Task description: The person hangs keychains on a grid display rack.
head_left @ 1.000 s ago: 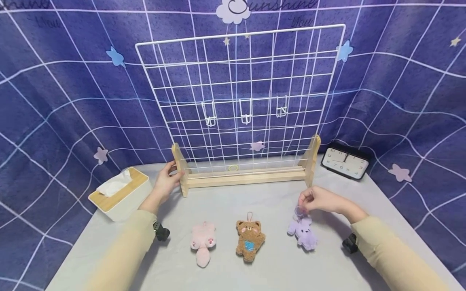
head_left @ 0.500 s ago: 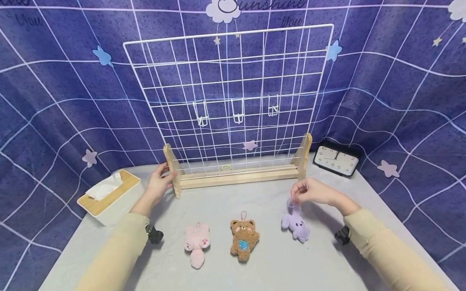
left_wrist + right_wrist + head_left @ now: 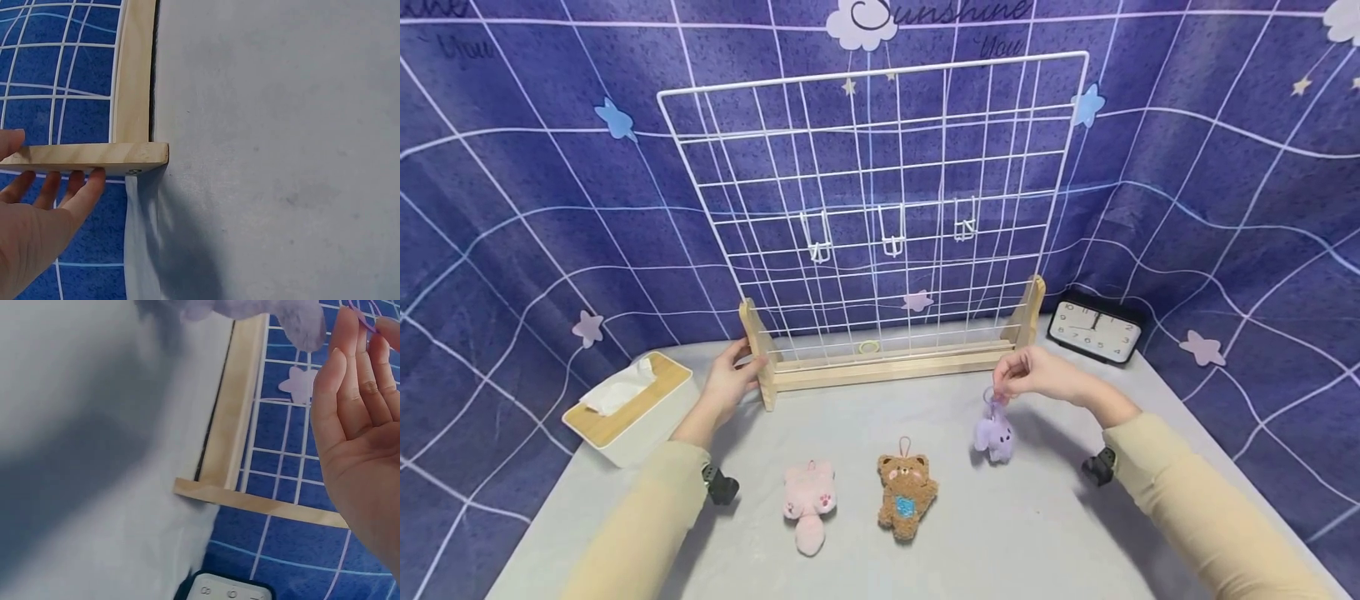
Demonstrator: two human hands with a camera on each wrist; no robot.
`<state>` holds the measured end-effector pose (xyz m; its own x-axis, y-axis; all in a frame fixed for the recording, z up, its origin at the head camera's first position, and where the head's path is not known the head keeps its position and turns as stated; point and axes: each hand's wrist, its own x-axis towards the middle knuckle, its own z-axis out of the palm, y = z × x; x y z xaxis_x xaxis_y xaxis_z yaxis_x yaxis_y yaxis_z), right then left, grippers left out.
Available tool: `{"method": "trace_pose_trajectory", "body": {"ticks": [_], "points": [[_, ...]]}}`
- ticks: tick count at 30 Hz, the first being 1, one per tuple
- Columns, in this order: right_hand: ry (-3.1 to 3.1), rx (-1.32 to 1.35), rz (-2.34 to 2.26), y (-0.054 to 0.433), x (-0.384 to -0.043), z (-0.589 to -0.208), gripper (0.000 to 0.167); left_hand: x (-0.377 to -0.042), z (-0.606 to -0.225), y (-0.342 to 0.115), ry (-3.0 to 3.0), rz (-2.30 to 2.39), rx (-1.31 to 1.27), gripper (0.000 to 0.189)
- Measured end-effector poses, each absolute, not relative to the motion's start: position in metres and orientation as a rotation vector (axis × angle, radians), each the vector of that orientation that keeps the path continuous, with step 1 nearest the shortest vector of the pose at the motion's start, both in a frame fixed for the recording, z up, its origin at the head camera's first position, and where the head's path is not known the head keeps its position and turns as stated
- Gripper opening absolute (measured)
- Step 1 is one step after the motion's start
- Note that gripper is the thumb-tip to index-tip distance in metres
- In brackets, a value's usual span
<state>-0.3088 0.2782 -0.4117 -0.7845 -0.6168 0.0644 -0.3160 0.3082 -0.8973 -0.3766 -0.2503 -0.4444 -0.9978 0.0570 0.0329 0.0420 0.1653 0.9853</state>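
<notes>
My right hand [image 3: 1033,373] pinches the ring of a small purple plush keychain [image 3: 995,435], which dangles below the fingertips over the table. In the right wrist view the purple loop [image 3: 364,314] shows between thumb and fingers, and part of the plush [image 3: 303,325] hangs at the top. My left hand [image 3: 728,385] grips the left wooden end piece [image 3: 758,354] of a white wire grid rack [image 3: 872,167], thumb on one face and fingers on the other. Lying on the table are a pink plush [image 3: 809,500] and a brown bear plush [image 3: 905,493], each with a loop on top.
Three white hooks, among them the middle hook [image 3: 892,244], hang on the grid. A tissue box [image 3: 640,412] stands at left and a black-framed clock [image 3: 1094,329] at right. Behind the rack hangs a blue patterned cloth [image 3: 1225,208].
The purple plush has risen off the table and moved toward the rack with my right hand. My left hand stays on the end piece. The head view has shifted slightly.
</notes>
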Motion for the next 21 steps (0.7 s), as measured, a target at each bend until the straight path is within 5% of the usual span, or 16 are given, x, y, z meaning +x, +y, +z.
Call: {"method": "trace_pose_trajectory", "body": {"ticks": [21], "points": [[2.459,-0.81,-1.548,0.272,-0.322,-0.335,0.012,-0.375,-0.447,-0.253,2.42,1.997,0.129,0.065]]}}
